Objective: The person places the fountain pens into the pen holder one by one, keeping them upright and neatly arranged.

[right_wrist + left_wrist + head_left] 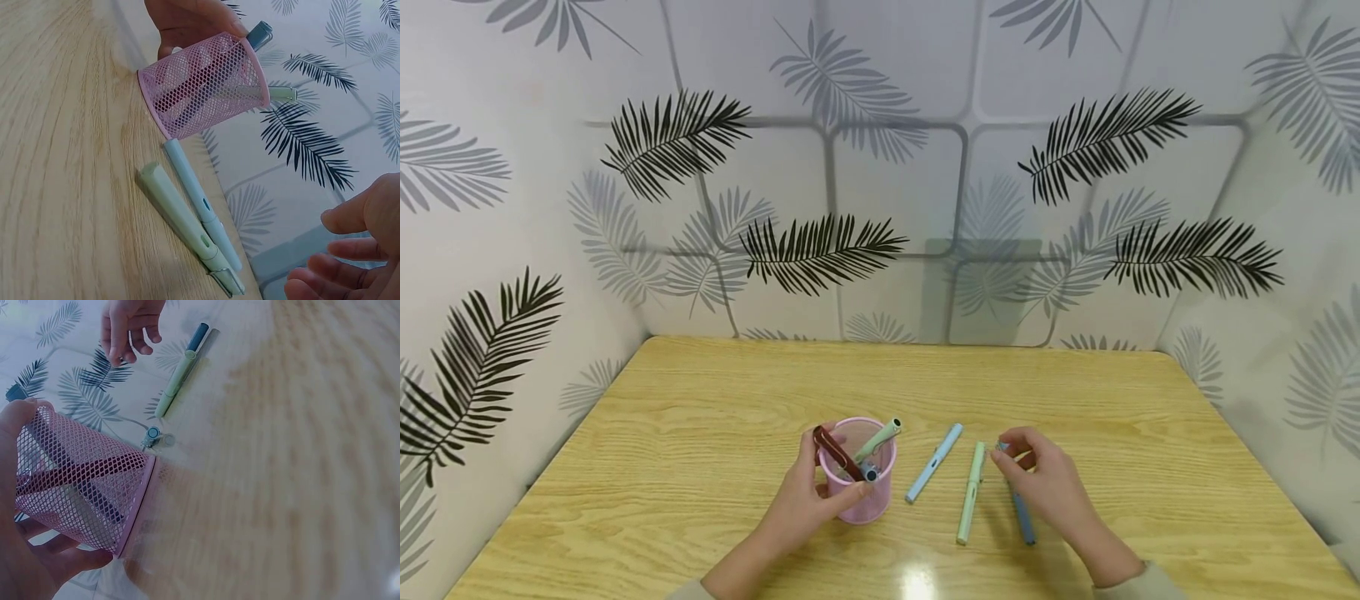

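Pink mesh cup [870,506] was gripped by the left hand [806,497]; the right hand [1045,477], loosely open, empty, hovered above a dark-blue pen [1023,520].

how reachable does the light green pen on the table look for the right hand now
Probably yes: the right hand looks empty and is close to the light green pen, and nothing seems to lie on that pen or in between.

A: What does the pink mesh cup [861,505], mouth up, contain?
B: Red pen [837,452], mint pen [877,440], blue pen [870,472], leaning.
A: And beside it?
B: Light-blue pen [933,464], light-green pen [972,493], dark-blue pen [1023,518], lying apart.
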